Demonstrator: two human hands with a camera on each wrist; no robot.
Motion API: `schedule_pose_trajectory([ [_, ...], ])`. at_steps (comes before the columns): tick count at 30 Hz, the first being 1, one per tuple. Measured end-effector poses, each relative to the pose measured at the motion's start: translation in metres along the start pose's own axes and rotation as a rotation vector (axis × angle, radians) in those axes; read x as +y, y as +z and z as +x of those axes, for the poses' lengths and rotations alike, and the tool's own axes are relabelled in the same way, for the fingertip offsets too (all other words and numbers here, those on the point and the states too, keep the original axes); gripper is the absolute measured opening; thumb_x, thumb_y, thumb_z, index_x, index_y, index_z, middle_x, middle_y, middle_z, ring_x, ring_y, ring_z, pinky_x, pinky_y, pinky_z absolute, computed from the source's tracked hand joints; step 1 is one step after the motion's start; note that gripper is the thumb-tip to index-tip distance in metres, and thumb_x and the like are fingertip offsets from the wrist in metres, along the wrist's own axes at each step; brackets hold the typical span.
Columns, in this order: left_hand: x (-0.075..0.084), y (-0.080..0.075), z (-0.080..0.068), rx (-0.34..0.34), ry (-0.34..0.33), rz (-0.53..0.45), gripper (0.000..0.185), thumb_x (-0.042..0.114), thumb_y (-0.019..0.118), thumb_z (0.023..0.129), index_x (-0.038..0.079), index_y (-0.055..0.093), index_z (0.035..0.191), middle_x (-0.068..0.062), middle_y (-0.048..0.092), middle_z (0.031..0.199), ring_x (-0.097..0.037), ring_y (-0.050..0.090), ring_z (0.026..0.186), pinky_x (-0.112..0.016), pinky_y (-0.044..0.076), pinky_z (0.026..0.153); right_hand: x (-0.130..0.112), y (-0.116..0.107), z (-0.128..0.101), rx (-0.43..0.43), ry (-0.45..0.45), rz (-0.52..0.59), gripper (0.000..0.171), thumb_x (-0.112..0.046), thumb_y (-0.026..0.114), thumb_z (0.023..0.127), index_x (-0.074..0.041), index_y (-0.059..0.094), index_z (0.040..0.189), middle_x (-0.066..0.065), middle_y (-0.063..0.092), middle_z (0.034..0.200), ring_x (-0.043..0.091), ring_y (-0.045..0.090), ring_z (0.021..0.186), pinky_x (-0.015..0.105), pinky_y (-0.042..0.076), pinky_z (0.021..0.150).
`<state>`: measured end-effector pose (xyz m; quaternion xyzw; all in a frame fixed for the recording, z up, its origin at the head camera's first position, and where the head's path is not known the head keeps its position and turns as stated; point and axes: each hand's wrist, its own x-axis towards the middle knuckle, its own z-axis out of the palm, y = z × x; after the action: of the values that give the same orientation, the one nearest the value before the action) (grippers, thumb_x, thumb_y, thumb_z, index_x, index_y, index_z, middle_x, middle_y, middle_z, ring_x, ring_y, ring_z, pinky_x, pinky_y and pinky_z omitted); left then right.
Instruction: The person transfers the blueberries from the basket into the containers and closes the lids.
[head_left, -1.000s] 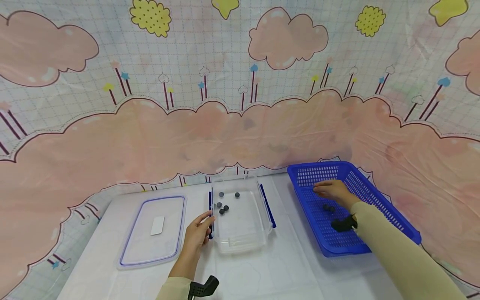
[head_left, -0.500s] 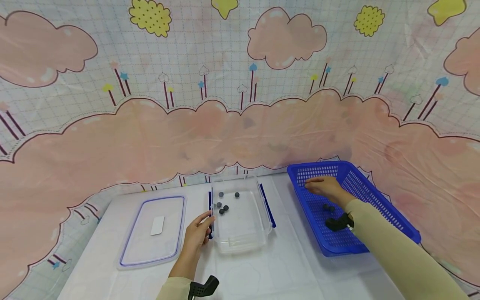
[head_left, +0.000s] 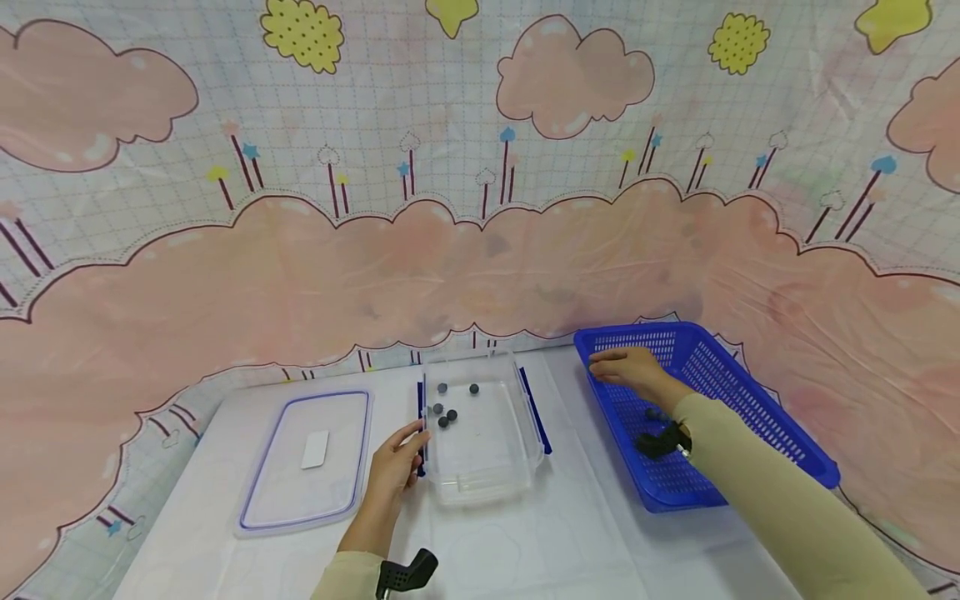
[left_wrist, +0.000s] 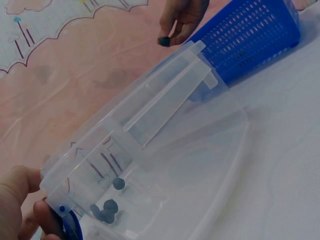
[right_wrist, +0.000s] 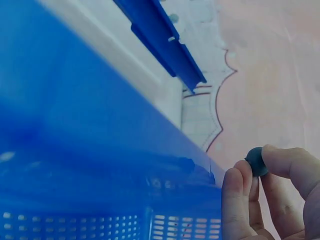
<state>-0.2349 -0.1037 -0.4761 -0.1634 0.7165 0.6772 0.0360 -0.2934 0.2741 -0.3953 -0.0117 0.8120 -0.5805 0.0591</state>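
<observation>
A small dark ball (right_wrist: 257, 161) is pinched between the thumb and fingertips of the right hand (head_left: 630, 369), above the left rim of the blue basket (head_left: 648, 503), close to its far-left corner; the basket is set along the right side of the tabletop (head_left: 592, 533). The ball is likely light, and whether it is firm or soft cannot be told; being round, it could probably roll if let go, so it is best taken across its middle by opposed fingertips, as is done here. Its surface is matte and dull, with little shine. The clear plastic box (head_left: 495, 450) is gripped by the left hand (head_left: 393, 462), with bent fingers at its left wall and blue latch (left_wrist: 72, 222). Its thin, smooth walls look stiff but perhaps slippery, and the rim or latch seems the surest hold. Inside it, five loose dark balls (head_left: 474, 389) are gathered mostly toward the left wall. The basket is moulded in glossy plastic with rows of slots. Toward the tabletop's left edge, a flat translucent lid (head_left: 341, 454) with rounded corners is edged by a blue seal and marked by a white rectangular label (head_left: 315, 450)
</observation>
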Motion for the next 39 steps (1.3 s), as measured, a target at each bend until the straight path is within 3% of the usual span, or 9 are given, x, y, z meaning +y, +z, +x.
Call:
schedule_pose_trajectory([
  [8, 0.003, -0.002, 0.001, -0.001, -0.005, 0.005, 0.044, 0.028, 0.068, 0.093, 0.014, 0.061, 0.135, 0.003, 0.053, 0.077, -0.005, 0.046, 0.062, -0.019, 0.039, 0.053, -0.004, 0.020, 0.011, -0.022, 0.010, 0.056, 0.044, -0.002, 0.062, 0.094, 0.019, 0.050, 0.130, 0.028, 0.062, 0.123, 0.014, 0.067, 0.096, 0.036, 0.052, 0.095],
  [20, 0.002, -0.001, 0.001, -0.006, -0.010, 0.009, 0.044, 0.027, 0.067, 0.093, 0.014, 0.060, 0.135, 0.003, 0.053, 0.080, -0.006, 0.047, 0.064, -0.020, 0.039, 0.053, -0.012, 0.063, 0.031, -0.050, 0.032, 0.075, 0.040, -0.001, 0.061, 0.094, 0.015, 0.053, 0.131, 0.029, 0.060, 0.126, 0.023, 0.068, 0.103, 0.038, 0.050, 0.097],
  [27, 0.004, -0.002, 0.001, -0.007, -0.005, -0.007, 0.044, 0.026, 0.067, 0.093, 0.014, 0.060, 0.135, 0.004, 0.053, 0.079, -0.006, 0.046, 0.063, -0.019, 0.039, 0.053, -0.014, 0.084, 0.041, -0.064, 0.047, 0.117, 0.040, 0.003, 0.063, 0.092, 0.015, 0.054, 0.129, 0.031, 0.059, 0.127, 0.020, 0.067, 0.098, 0.040, 0.050, 0.097],
  [39, 0.002, -0.001, 0.003, -0.003, -0.011, -0.015, 0.044, 0.027, 0.068, 0.092, 0.014, 0.061, 0.134, 0.004, 0.052, 0.076, -0.006, 0.046, 0.062, -0.019, 0.038, 0.052, -0.025, 0.120, 0.048, -0.051, 0.084, 0.150, 0.032, 0.006, 0.067, 0.087, 0.014, 0.063, 0.118, 0.024, 0.069, 0.110, 0.017, 0.070, 0.086, 0.034, 0.056, 0.085],
])
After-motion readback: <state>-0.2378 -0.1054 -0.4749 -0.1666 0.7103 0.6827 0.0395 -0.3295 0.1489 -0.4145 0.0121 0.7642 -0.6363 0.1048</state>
